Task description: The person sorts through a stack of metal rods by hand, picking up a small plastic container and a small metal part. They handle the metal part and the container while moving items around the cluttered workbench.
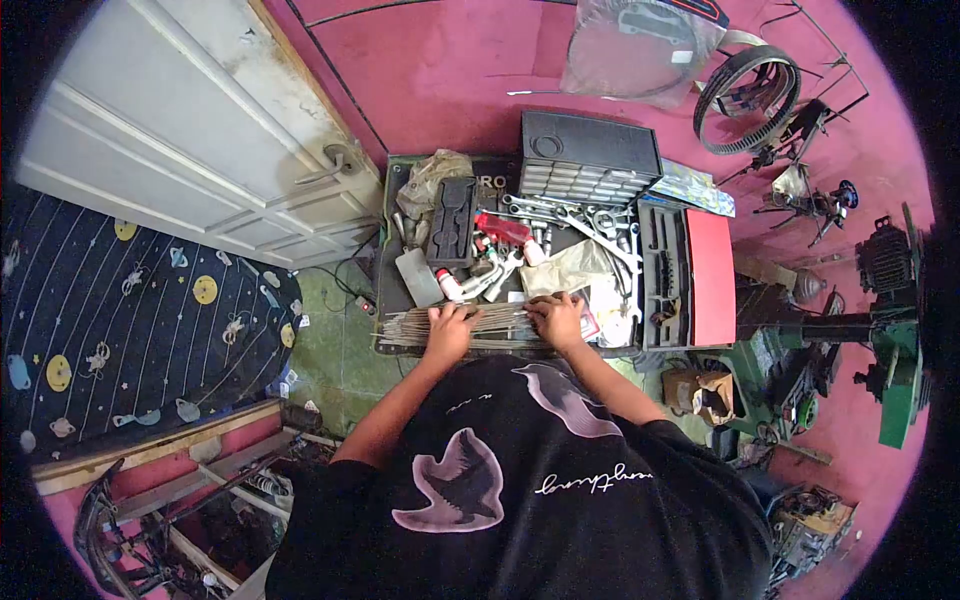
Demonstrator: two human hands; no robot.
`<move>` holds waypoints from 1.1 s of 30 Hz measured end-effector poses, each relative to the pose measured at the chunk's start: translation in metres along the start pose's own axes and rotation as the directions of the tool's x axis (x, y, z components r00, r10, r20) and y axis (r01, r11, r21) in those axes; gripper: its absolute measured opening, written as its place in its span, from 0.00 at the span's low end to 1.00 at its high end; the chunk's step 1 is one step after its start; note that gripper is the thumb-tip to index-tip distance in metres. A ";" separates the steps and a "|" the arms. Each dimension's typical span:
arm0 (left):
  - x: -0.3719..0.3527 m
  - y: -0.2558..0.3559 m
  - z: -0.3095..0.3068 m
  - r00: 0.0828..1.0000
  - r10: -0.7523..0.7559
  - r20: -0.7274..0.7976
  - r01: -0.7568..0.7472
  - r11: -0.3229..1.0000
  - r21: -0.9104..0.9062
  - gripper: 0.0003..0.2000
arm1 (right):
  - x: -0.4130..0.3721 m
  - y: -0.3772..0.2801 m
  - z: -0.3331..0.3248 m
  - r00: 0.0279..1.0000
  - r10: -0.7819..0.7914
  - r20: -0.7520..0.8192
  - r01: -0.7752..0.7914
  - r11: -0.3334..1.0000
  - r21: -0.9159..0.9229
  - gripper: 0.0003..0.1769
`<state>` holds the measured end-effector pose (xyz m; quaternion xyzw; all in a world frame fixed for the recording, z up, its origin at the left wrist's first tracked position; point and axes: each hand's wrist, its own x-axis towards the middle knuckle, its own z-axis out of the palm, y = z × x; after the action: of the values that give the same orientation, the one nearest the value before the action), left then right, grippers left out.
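Note:
A bundle of thin grey-brown welding rods (405, 326) lies along the front edge of the workbench. My left hand (452, 330) is closed over the middle of the bundle, fingers curled on the rods. At the bundle's right end, my right hand (557, 320) is bent round the rod ends, its fingertips partly hidden. Just behind my hands are a red-and-white bottle (448, 284) and a crumpled beige cloth or bag (572, 270). A flat grey metal piece (419, 278) lies behind the rods on the left.
Several wrenches (600, 232) lie mid-bench before a black drawer cabinet (588, 150). A black moulded tray (452, 222) stands left of them. An open toolbox with a red lid (710, 278) borders the right. A white door (190, 120) is at left, a green machine (900, 370) at far right.

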<state>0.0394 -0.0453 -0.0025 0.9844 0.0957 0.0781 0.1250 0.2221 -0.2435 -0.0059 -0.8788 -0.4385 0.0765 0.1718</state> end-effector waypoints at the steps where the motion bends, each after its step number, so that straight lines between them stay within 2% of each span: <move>1: 0.000 -0.003 0.000 1.000 0.000 0.001 0.000 1.000 -0.001 0.18 | 0.000 -0.001 0.000 1.000 0.022 0.005 -0.022 1.000 0.014 0.10; 4: -0.002 -0.008 -0.005 0.999 -0.049 -0.021 0.049 0.998 -0.034 0.16 | 0.002 -0.004 -0.003 1.000 0.022 0.005 -0.022 1.000 0.006 0.13; 6: -0.005 -0.013 -0.012 0.986 -0.157 -0.047 0.150 0.981 -0.125 0.16 | 0.003 -0.011 -0.009 0.999 0.051 0.007 -0.051 0.999 -0.020 0.15; 8: -0.005 -0.018 -0.018 0.986 -0.156 -0.057 0.148 0.981 -0.130 0.18 | 0.005 -0.020 -0.020 0.997 0.076 0.007 -0.076 0.996 -0.045 0.18; 10: -0.003 -0.017 -0.020 0.993 -0.120 -0.021 0.116 0.982 -0.149 0.22 | 0.004 -0.030 -0.037 0.986 0.055 0.157 -0.035 0.991 -0.129 0.21; 11: 0.000 -0.015 -0.020 0.999 -0.048 -0.021 0.045 0.988 -0.151 0.25 | 0.004 -0.025 -0.030 0.979 0.041 0.200 -0.012 0.989 -0.144 0.24; 12: 0.004 -0.012 -0.018 0.999 -0.044 -0.019 0.041 0.987 -0.155 0.25 | 0.007 -0.021 -0.022 0.978 0.047 0.201 -0.018 0.989 -0.146 0.24; 15: 0.017 0.000 -0.007 0.992 0.118 0.047 -0.111 0.985 -0.132 0.26 | 0.016 -0.013 -0.009 0.955 0.041 0.293 0.019 0.980 -0.200 0.32; 16: 0.021 0.003 -0.002 0.991 0.124 0.048 -0.117 0.984 -0.137 0.26 | 0.017 -0.015 -0.010 0.955 0.049 0.292 0.012 0.979 -0.203 0.32; 18: 0.028 0.008 0.006 0.976 0.164 0.145 -0.168 0.986 0.017 0.23 | 0.020 -0.018 -0.015 0.950 -0.005 0.313 0.071 0.978 -0.198 0.32; 19: 0.029 0.010 0.007 0.972 0.201 0.121 -0.203 0.979 0.001 0.15 | 0.020 -0.017 -0.014 0.950 -0.041 0.310 0.107 0.974 -0.200 0.33; 20: 0.031 0.011 0.009 0.972 0.205 0.117 -0.207 0.978 0.001 0.15 | 0.019 -0.016 -0.012 0.951 -0.038 0.307 0.104 0.973 -0.204 0.33; 22: 0.030 0.012 0.014 0.960 0.239 0.149 -0.248 0.968 0.042 0.09 | 0.018 -0.023 -0.018 0.943 -0.162 0.290 0.242 0.933 -0.265 0.34; 23: 0.029 0.014 0.017 0.969 0.220 0.117 -0.226 0.973 0.044 0.07 | 0.015 -0.025 -0.023 0.937 -0.143 0.319 0.227 0.943 -0.244 0.27; 27: 0.027 0.018 0.013 0.982 0.175 0.063 -0.179 0.982 0.064 0.08 | 0.008 -0.020 -0.020 0.924 -0.141 0.356 0.218 0.958 -0.185 0.25; 30: 0.028 0.021 0.014 0.985 0.136 0.111 -0.143 0.988 0.064 0.07 | 0.007 -0.007 -0.007 0.934 -0.214 0.286 0.281 0.935 -0.216 0.26; 31: 0.032 0.021 0.017 0.985 0.061 0.160 -0.069 0.997 0.041 0.06 | 0.009 -0.004 -0.008 0.933 -0.217 0.287 0.283 0.935 -0.214 0.26; 33: 0.036 0.016 0.017 0.987 0.024 0.160 -0.020 0.999 -0.026 0.06 | 0.016 0.000 -0.012 0.944 -0.157 0.290 0.196 0.974 -0.112 0.24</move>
<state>0.0802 -0.0569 -0.0102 0.9869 0.0735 0.0013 0.1433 0.2351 -0.2340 0.0054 -0.8262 -0.5396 0.1532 0.0525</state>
